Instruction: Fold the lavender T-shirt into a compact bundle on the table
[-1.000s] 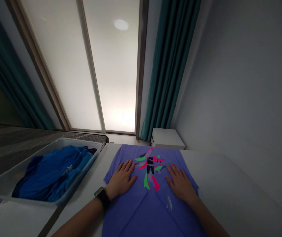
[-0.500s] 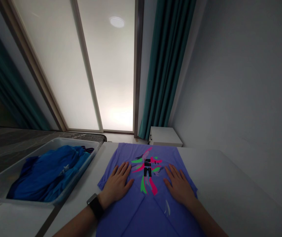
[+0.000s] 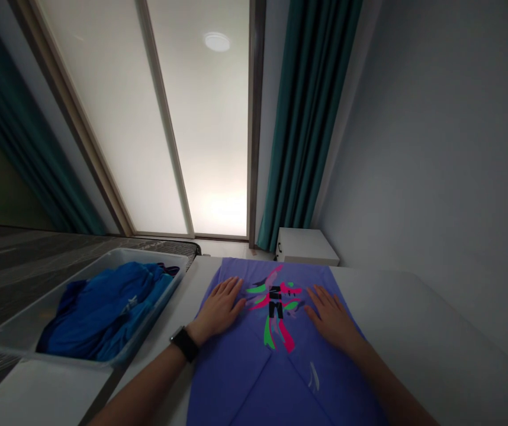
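A purple T-shirt [image 3: 245, 367] with a pink, green and black print lies spread on the white table [image 3: 418, 343], its sleeves folded inward toward the middle. My left hand [image 3: 219, 306] rests flat on the shirt, left of the print, fingers stretched out. On that wrist is a dark smartwatch [image 3: 185, 343]. To the right of the print, my right hand [image 3: 333, 316] also lies flat on the fabric with its fingers apart. Neither hand grips the cloth. The shirt's near end runs out of view at the bottom.
At the left stands a translucent plastic bin [image 3: 116, 257] holding blue clothes [image 3: 103, 307]. Beyond the table are a small white cabinet [image 3: 307, 245], a teal curtain [image 3: 311, 118] and frosted sliding doors [image 3: 209, 136]. A grey wall [image 3: 449, 148] borders the right side.
The whole view has shifted, so everything sits a little farther right. My left hand has slid slightly away from me, toward the shirt's far end. My right hand stays beside the print.
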A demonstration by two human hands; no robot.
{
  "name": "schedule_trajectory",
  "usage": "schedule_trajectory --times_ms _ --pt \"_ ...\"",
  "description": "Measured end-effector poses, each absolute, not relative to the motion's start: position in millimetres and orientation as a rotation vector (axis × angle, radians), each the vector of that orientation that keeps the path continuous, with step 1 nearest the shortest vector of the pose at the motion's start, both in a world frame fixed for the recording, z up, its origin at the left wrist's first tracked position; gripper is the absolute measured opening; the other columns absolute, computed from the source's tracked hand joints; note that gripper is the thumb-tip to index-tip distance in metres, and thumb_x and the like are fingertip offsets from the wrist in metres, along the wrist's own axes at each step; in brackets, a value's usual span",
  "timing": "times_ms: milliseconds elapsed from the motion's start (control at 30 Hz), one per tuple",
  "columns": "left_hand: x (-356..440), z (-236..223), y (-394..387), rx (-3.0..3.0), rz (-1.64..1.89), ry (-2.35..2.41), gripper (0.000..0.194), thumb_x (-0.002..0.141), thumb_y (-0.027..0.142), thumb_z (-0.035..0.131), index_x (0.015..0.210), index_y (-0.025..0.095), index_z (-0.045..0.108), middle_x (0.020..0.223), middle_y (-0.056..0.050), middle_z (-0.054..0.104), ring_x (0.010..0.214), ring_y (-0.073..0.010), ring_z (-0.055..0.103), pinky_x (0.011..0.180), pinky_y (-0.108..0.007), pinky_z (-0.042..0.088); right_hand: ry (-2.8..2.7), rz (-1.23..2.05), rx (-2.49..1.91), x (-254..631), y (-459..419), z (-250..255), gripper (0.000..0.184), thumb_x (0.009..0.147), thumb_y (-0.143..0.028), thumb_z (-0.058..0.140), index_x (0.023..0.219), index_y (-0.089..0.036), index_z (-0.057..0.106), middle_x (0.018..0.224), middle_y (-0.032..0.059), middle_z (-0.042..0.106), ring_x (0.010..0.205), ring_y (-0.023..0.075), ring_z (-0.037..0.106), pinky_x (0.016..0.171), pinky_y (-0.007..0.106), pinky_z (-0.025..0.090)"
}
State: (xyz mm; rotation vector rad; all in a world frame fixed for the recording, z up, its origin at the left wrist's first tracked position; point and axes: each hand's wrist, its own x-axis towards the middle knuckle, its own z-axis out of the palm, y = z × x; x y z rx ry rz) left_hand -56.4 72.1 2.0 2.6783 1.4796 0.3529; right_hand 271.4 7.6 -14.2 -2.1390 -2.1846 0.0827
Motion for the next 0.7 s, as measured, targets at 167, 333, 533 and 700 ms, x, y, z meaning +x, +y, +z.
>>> schedule_trajectory --times_ms 167,333,533,700 --pt "-67 1 114 2.51 0.309 1.749 0.05 0.098 0.04 0.036 0.141 0.016 0.044 0.149 -0.013 0.043 0.138 -0.0265 0.038 0.113 -0.044 0.028 -2.17 0.069 -2.192 271 27 -17 0.065 0.097 -0.054 0.023 0.149 -0.017 0.034 0.157 0.0097 0.029 0.146 0.0238 0.021 0.118 0.048 0.012" --pt "-71 4 137 2.443 0.381 1.815 0.037 0.096 0.033 0.039 0.127 0.024 0.057 0.134 -0.007 0.059 0.126 -0.0244 0.05 0.106 -0.04 0.035 -2.17 0.156 -2.225 277 34 -24 0.062 0.096 -0.054 0.026 0.148 -0.022 0.038 0.155 0.0076 0.033 0.144 0.0243 0.027 0.117 0.048 0.018" --pt "-77 8 184 2.13 0.409 2.066 0.032 0.091 0.022 0.04 0.109 0.018 0.065 0.112 -0.011 0.07 0.105 -0.0233 0.064 0.088 -0.032 0.045 -2.165 0.114 -2.157 283 44 -19 0.055 0.095 -0.047 0.033 0.14 -0.021 0.049 0.146 0.0097 0.048 0.134 0.0271 0.042 0.113 0.045 0.027" --pt "-80 10 207 2.027 0.4 2.1 0.026 0.089 0.029 0.045 0.099 0.021 0.068 0.11 -0.01 0.072 0.103 -0.0256 0.065 0.085 -0.034 0.045 -2.124 0.063 -2.13 281 45 -23 0.051 0.093 -0.044 0.037 0.136 -0.021 0.053 0.141 0.0095 0.053 0.129 0.0269 0.046 0.11 0.044 0.032"
